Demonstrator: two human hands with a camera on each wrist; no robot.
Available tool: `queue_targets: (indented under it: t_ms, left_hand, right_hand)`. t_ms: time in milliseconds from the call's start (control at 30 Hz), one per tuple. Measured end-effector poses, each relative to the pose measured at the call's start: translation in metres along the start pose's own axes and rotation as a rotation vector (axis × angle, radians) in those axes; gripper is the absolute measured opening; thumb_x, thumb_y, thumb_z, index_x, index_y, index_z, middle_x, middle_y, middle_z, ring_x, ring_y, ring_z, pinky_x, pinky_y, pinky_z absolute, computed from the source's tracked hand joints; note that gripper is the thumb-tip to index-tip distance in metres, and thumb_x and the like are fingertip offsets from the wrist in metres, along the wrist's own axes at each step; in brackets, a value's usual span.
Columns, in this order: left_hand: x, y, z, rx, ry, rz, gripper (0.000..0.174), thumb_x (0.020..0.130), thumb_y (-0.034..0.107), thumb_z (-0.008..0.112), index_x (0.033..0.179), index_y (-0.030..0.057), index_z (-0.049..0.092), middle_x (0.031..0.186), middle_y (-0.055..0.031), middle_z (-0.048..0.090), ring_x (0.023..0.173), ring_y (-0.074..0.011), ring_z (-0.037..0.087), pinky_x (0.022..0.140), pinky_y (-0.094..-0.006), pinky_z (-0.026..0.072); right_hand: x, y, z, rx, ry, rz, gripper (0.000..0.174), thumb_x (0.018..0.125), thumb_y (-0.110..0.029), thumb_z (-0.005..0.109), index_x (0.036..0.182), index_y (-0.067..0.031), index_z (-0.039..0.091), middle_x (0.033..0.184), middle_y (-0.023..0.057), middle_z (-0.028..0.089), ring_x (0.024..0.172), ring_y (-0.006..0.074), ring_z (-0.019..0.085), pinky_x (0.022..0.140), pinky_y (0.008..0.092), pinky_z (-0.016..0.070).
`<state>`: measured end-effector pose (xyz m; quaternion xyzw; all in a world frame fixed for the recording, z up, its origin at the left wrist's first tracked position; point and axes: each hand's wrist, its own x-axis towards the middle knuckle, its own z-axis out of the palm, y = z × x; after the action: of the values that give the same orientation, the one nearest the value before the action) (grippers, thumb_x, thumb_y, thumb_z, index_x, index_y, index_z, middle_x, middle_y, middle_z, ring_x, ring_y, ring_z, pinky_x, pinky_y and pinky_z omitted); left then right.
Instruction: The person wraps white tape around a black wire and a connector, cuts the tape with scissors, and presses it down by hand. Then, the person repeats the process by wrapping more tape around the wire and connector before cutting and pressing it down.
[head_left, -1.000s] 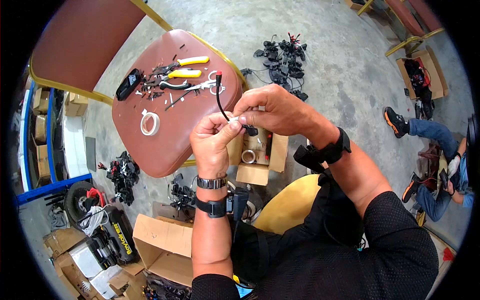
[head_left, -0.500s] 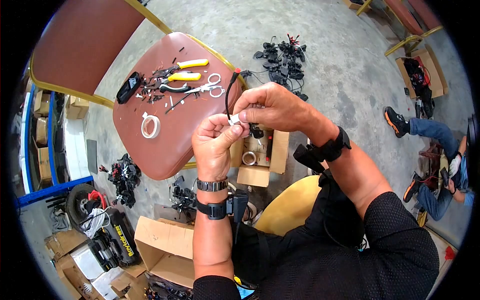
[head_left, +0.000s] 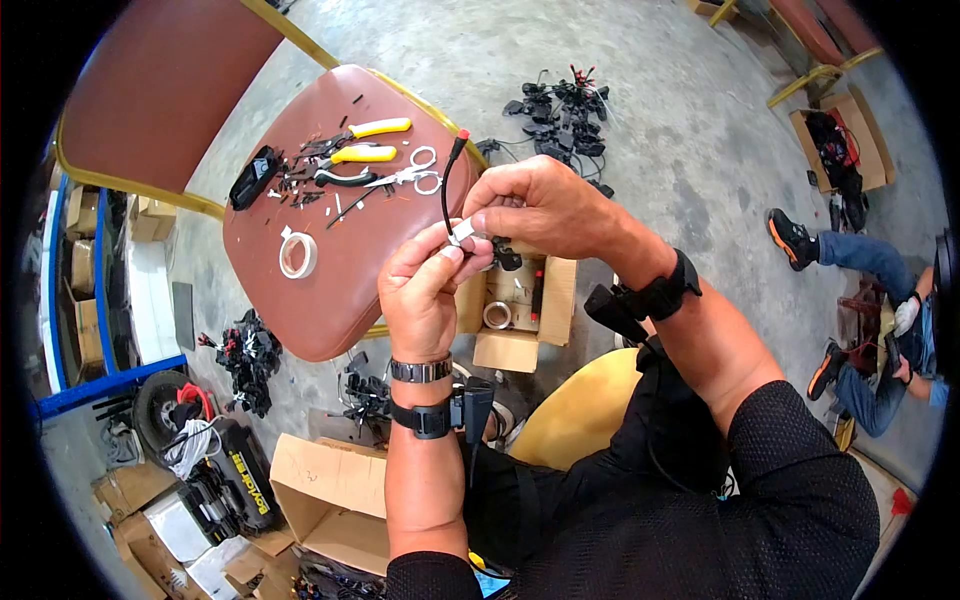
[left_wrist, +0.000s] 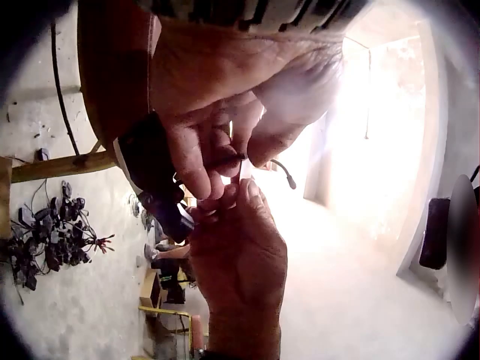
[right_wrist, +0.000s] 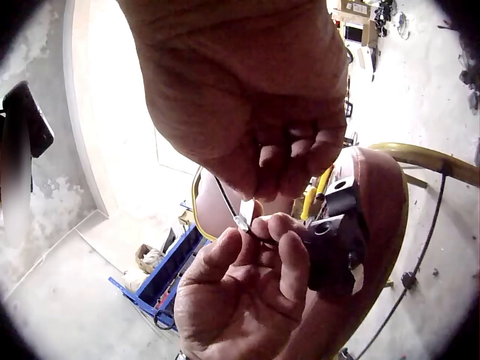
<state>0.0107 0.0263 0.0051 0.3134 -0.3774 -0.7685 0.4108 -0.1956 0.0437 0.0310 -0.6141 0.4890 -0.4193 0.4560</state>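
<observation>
A black cable [head_left: 448, 185] with a red tip stands up from the fingers of my left hand [head_left: 422, 290], which pinches it low down. Around its lower part is a piece of white tape [head_left: 463, 231], whose free end my right hand [head_left: 545, 210] pinches between thumb and forefinger. In the right wrist view the white tape [right_wrist: 247, 210] spans the small gap between the two hands. A black connector part [right_wrist: 335, 251] hangs beside the left fingers there. The left wrist view shows the cable end [left_wrist: 291, 180] past the fingertips, in dim light.
On the brown chair seat [head_left: 330, 320] lie a tape roll [head_left: 298, 256], yellow-handled pliers [head_left: 365, 153], scissors [head_left: 410, 175] and scraps. Below the hands stands an open carton [head_left: 505, 350]. Black cable bundles [head_left: 565, 120] lie on the floor; another person [head_left: 870, 260] sits at the right.
The cable tip tilted right and then shifted slightly left. More of the white tape shows between the hands, and both hands have moved a little left.
</observation>
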Motion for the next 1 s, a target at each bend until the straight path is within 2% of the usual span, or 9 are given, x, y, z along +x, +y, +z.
queue_targets:
  t_ms: [100,333,500,700,800,1000]
  left_hand:
    - [0.0,0.002,0.003,-0.034,0.007,-0.006,0.027,0.093,-0.007,0.055,0.119,-0.0113,0.061,0.1,-0.0202,0.07,0.09,-0.0264,0.072,0.084,-0.035,0.0623]
    - [0.0,-0.002,0.001,0.021,0.037,0.031,0.024,0.098,0.0,0.057,0.119,-0.0101,0.061,0.102,-0.0185,0.07,0.092,-0.0256,0.071,0.085,-0.0356,0.0618]
    - [0.001,-0.002,-0.002,0.074,0.049,0.061,0.025,0.099,0.003,0.057,0.12,-0.0088,0.061,0.103,-0.017,0.071,0.094,-0.0256,0.071,0.085,-0.0369,0.061]
    - [-0.001,0.0,0.001,0.279,0.077,0.148,0.02,0.097,0.003,0.06,0.114,-0.0072,0.066,0.102,-0.013,0.071,0.093,-0.0205,0.07,0.086,-0.034,0.0597]
    - [-0.001,-0.002,-0.002,0.492,0.128,0.246,0.018,0.096,0.003,0.063,0.111,-0.0062,0.068,0.1,-0.01,0.071,0.088,-0.0156,0.068,0.077,-0.0291,0.058]
    - [-0.003,0.005,-0.002,0.584,0.18,0.278,0.019,0.094,0.003,0.066,0.11,-0.0053,0.068,0.096,-0.0078,0.071,0.076,-0.0109,0.064,0.062,-0.0234,0.0501]
  right_hand:
    - [0.0,0.0,0.001,-0.025,0.014,-0.004,0.013,0.09,-0.008,0.068,0.1,0.0002,0.071,0.082,0.0016,0.07,0.076,0.0056,0.06,0.07,0.0252,0.0518]
    - [0.003,0.002,0.002,-0.025,0.021,-0.046,0.013,0.092,-0.008,0.069,0.1,0.0017,0.071,0.083,0.0031,0.071,0.078,0.0058,0.062,0.071,0.0242,0.0529]
    - [0.003,0.004,0.006,0.026,0.008,-0.01,0.013,0.091,-0.006,0.068,0.098,0.0036,0.071,0.085,0.0045,0.073,0.078,0.0074,0.064,0.073,0.0242,0.054]
    - [0.003,0.005,0.01,-0.018,0.045,-0.056,0.01,0.088,-0.005,0.067,0.094,0.0026,0.07,0.083,0.007,0.072,0.076,0.0115,0.066,0.072,0.0259,0.0534]
    - [0.004,0.007,0.011,-0.034,0.064,-0.091,0.011,0.087,-0.008,0.067,0.092,0.001,0.07,0.081,0.0071,0.07,0.074,0.0122,0.064,0.069,0.0272,0.0516]
    - [0.005,0.006,0.013,-0.02,0.089,-0.104,0.011,0.087,-0.01,0.067,0.09,0.0,0.069,0.078,0.0076,0.067,0.072,0.0127,0.062,0.066,0.0282,0.0494]
